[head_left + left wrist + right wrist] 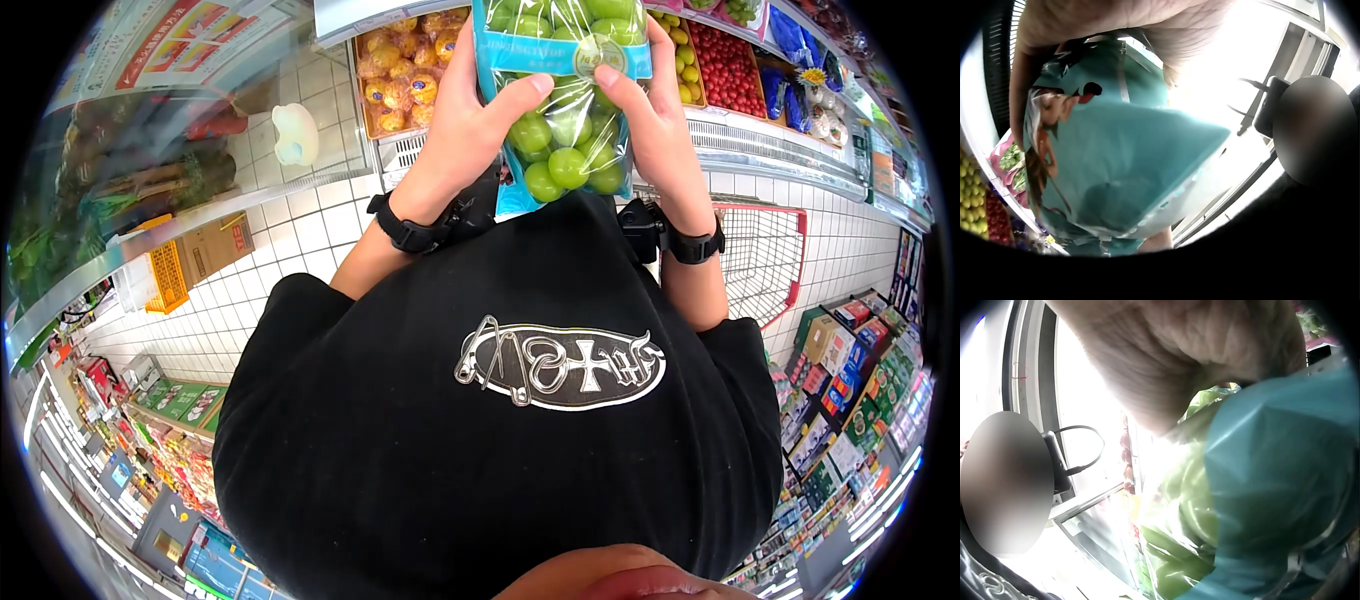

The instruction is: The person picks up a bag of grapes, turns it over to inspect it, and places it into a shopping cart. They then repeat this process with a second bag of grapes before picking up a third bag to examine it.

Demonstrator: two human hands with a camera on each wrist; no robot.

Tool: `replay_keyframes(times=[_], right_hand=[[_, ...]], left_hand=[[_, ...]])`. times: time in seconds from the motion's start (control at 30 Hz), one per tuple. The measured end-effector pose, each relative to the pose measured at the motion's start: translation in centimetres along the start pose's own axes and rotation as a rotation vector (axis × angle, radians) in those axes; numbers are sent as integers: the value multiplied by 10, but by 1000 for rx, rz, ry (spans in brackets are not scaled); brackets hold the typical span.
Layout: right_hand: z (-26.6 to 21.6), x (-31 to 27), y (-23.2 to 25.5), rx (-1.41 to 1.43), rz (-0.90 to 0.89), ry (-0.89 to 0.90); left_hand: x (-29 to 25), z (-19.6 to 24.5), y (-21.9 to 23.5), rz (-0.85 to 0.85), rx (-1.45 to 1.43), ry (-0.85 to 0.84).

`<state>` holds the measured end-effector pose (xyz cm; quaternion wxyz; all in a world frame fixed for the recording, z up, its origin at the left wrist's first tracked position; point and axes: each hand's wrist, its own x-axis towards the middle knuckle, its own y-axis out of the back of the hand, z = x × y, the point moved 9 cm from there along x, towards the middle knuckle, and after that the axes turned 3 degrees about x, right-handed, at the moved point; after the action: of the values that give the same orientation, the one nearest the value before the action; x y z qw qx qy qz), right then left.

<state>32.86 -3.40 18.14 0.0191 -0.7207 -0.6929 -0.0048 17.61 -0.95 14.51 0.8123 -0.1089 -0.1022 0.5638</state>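
A clear and light-blue plastic bag of green grapes point(568, 130) is held up in front of the chest in the head view. My left hand point(462, 135) grips its left edge, thumb lying across the front. On the opposite edge my right hand point(660, 130) holds it the same way, its thumb near a round label point(600, 58). In the left wrist view the bag's teal, printed back point(1129, 162) faces the camera below the left palm point(1116, 19). The right wrist view shows grapes through the clear film point(1188, 494) under the right palm point(1197, 350).
Beyond the bag runs a produce display with wrapped orange-yellow fruit point(400, 75), yellow fruit point(687, 62) and small red fruit point(725, 75). A wire shopping cart point(765, 250) stands at the right. Glass-fronted shelving point(230, 195) and a cardboard box point(212, 248) are at the left.
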Motion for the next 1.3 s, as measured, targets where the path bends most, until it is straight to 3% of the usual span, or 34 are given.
replay_keyframes(times=[0.23, 0.47, 0.57, 0.9, 1.03, 1.1, 1.17, 1.23, 1.3], right_hand=[[12, 3, 3, 0, -32, 63], [-6, 12, -8, 10, -121, -28], [-14, 26, -17, 93, -157, 55], [1, 59, -16, -50, -33, 164], [9, 58, -23, -111, -30, 198], [10, 53, -34, -87, -14, 229], [14, 51, -44, -49, -40, 123], [16, 55, -47, -285, -43, 343], [21, 51, -40, -184, -1, 287]], left_hand=[[2, -8, 9, -10, -38, 24], [15, 10, 22, -105, 54, -33], [24, 11, 23, -155, -22, -41], [48, -10, 30, -85, -101, 128], [43, 3, 24, -161, 77, 27], [40, 6, 31, -52, 152, -59], [39, -3, 42, 5, 138, -106], [36, -10, 50, 93, 30, -72], [33, -10, 53, 102, -101, -73]])
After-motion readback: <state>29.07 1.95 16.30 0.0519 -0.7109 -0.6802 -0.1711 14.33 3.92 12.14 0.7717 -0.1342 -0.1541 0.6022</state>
